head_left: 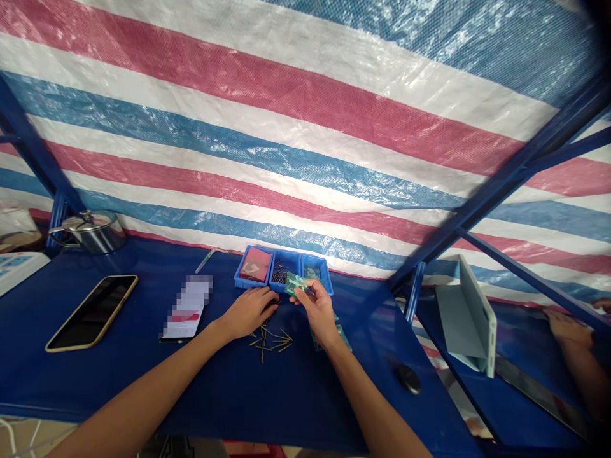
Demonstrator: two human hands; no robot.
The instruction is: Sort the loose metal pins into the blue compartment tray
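Note:
My right hand [316, 310] pinches a small clear packet with green print [296, 284] between thumb and fingers, just in front of the blue tray [241, 282]. My left hand [248, 312] rests palm down at the tray's front edge. Its fingers are curled in; whatever they hold is hidden. Below it, several thin metal pieces like drill bits or screws [263, 343] lie scattered on the table. In the tray's left compartment are pinkish-red flat pieces [255, 264], in the middle one dark thin pieces [279, 273], in the right one greenish packets [312, 271].
More green packets [342, 337] lie under my right wrist. Leftward are a lit phone [186, 312], a dark phone [93, 312], a pen [205, 261] and a steel pot [95, 232]. Rightward are a black round object [408, 378], a tablet in a case [470, 324] and another person's arm [573, 343].

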